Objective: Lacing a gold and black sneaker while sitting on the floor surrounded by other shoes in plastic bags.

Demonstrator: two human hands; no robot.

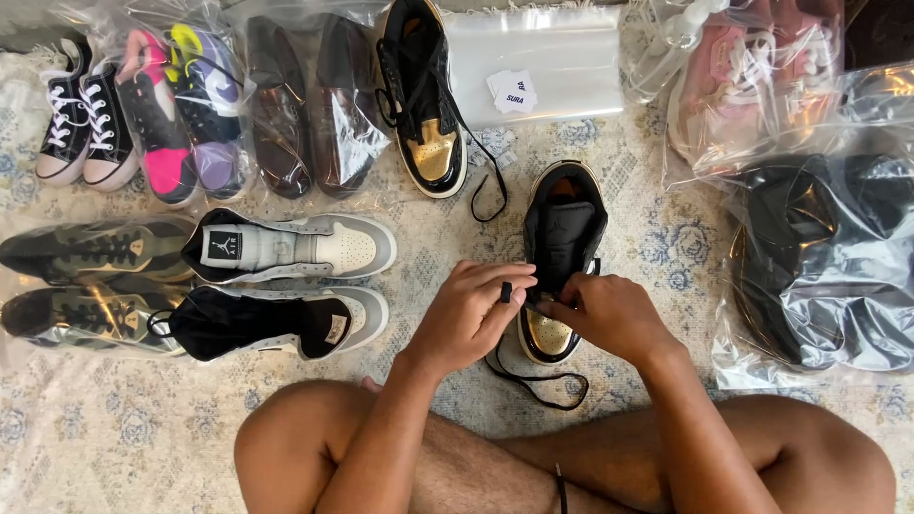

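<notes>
You sit cross-legged on the patterned rug (114,428), and the black-and-gold high-top sneaker (562,228) lies near the rug's near edge, just beyond your knees, toe pointing toward you. Your left hand (468,319) pinches the tipped end of the black shoelace (538,381) between thumb and forefinger. Your right hand (609,314) is closed at the lower eyelets by the gold toe; what its fingertips grip is hidden.

Progress, as judged: lacing stands at an early stage. The upper eyelets appear unthreaded, and a long run of lace trails loose on the rug below the toe. The matching sneaker (424,105) toward the far edge has its own lace hanging slack.

Also noted: a grey-and-white pair (286,247) unbagged toward the left edge, several bagged pairs (190,105) along the far-left corner, further bagged shoes (819,257) at the right edge, and a stack of clear bags (571,57) with paper tags (512,92) on it.
</notes>
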